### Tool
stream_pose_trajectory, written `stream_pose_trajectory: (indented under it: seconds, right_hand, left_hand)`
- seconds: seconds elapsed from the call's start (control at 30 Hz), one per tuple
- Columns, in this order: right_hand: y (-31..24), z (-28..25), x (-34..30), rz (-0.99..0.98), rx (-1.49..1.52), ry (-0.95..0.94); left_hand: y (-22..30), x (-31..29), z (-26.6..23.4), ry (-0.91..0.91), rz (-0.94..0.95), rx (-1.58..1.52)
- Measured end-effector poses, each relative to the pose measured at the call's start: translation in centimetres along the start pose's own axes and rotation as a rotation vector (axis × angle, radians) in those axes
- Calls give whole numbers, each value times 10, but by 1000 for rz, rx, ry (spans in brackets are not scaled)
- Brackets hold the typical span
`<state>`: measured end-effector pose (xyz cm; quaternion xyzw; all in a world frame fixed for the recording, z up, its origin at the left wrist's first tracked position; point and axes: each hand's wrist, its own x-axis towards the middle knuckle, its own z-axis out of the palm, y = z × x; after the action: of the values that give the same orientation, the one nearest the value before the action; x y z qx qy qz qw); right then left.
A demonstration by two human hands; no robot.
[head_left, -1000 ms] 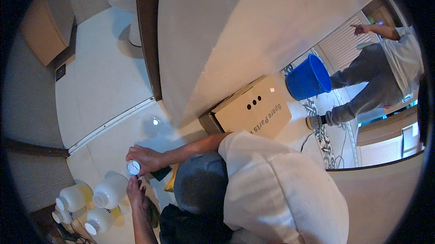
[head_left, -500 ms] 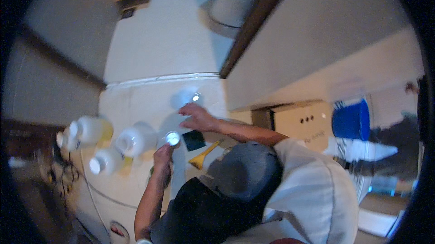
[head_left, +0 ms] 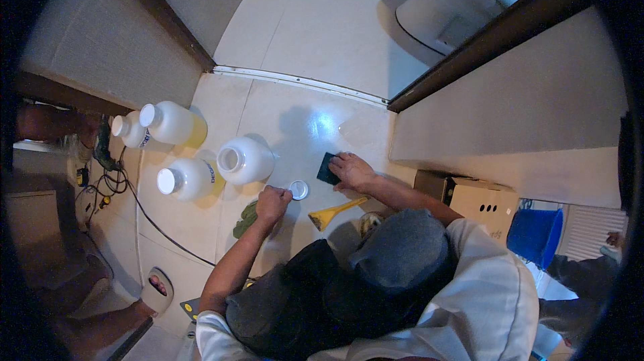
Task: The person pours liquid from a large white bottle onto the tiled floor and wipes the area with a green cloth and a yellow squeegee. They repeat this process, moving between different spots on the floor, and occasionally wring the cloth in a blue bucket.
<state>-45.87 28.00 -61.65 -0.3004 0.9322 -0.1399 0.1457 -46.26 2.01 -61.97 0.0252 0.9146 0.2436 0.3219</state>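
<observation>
My left hand [head_left: 274, 205] pinches the rim of a round white bottle cap [head_left: 300, 190] close to the floor. An uncapped white bottle [head_left: 249, 161] stands just beyond that hand, its mouth towards me. My right hand [head_left: 353, 172] has its fingers closed over the edge of a dark green scouring pad [head_left: 327, 169] on the tiles. Nearer to me lies a yellow-handled scraper [head_left: 335, 212]. Beneath my left wrist is a crumpled green cloth or glove [head_left: 246, 219]. A wet, shiny patch [head_left: 323, 123] shows on the tiles beyond the pad.
Capped white bottles with yellow liquid [head_left: 186, 183] stand at left, near a black cable [head_left: 168, 233]. Another person's slippered foot [head_left: 158, 290] is at lower left. A doorway threshold [head_left: 302, 84] crosses ahead, with a toilet [head_left: 443, 22] beyond. A cardboard box [head_left: 479, 207] and blue bucket [head_left: 534, 235] are at right.
My right hand has come back from beside the wet patch onto the scouring pad. The cap stays in my left hand. The whole view has shifted and turned.
</observation>
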Motion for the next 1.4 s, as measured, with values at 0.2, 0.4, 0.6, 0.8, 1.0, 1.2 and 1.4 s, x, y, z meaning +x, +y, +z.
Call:
stream_pose_trajectory:
  seconds: [0.2,0.4,0.6,0.8,1.0,1.2,1.4]
  right_hand:
    - [11,7,-3,48,-62,75]
    - [12,-6,9,86,94,141]
    - [58,-24,7,465,58,761]
    - [84,-7,-10,794,58,367]
    - [83,2,-6,542,29,514]
    - [98,-7,-1,942,-10,529]
    - [94,4,53,734,2,515]
  left_hand:
    - [9,3,2,32,94,68]
    - [-3,3,0,55,136,93]
    - [-14,-4,-6,231,224,-131]
    - [-9,-25,-18,437,254,185]
    - [-47,-45,6,471,258,319]
    - [-76,-48,29,526,348,383]
    - [-80,-45,25,503,400,312]
